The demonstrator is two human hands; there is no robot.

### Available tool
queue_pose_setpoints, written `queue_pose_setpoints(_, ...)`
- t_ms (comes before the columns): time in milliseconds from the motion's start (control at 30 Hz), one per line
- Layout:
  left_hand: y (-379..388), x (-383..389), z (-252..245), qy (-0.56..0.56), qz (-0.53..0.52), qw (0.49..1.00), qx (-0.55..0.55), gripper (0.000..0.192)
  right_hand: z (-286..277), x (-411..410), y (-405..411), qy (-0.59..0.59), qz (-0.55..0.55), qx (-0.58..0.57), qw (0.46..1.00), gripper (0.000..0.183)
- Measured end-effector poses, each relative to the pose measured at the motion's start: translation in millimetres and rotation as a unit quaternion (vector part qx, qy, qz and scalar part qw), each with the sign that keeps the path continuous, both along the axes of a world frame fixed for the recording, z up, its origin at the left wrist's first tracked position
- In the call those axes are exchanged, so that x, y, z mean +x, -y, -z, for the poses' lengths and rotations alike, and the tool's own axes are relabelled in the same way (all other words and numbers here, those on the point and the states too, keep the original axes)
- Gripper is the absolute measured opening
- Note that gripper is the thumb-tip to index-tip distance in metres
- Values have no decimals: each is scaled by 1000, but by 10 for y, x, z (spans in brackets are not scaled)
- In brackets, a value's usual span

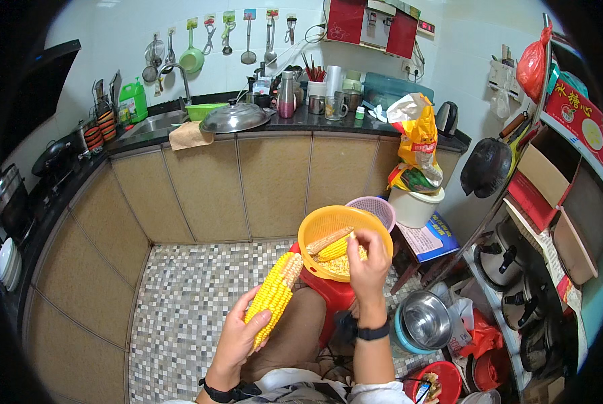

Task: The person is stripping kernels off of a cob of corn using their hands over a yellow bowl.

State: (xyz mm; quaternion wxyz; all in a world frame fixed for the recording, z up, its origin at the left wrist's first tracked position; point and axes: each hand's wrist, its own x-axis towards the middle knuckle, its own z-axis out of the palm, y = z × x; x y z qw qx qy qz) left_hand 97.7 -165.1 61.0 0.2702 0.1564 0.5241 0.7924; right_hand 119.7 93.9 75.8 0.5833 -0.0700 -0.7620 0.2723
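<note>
My left hand holds a yellow ear of corn, tilted up to the right, with kernels stripped from part of its upper end. Over the right part of a yellow plastic colander is my right hand, its thumb and forefinger pinched around something small and pale, possibly a kernel. Inside the colander lie a bare corncob, another yellow ear of corn and loose corn kernels. The colander rests on a red plastic stool in front of my knees.
A pink basket sits behind the colander, beside a white bucket with a yellow bag on top. Metal bowls and a red basin stand at lower right, near a rack of pots. A counter runs across the back.
</note>
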Motion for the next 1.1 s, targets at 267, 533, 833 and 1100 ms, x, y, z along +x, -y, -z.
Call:
queue_pose_setpoints(267,-2,1,-16,-2,9,1000,-3,58,1060,-482,-930,286,182,-86,937,21)
queue_pose_setpoints(533,-11,-11,-6,0,5,1000,-14,58,378,-200,-189,184,-63,-231,953,20)
queue_pose_setpoints(833,1,13,-24,-27,23,999,-35,59,-316,238,742,170,-229,85,955,29)
queue_pose_setpoints(1100,16,20,-32,-18,20,1000,-16,59,-182,215,703,171,-242,105,949,34)
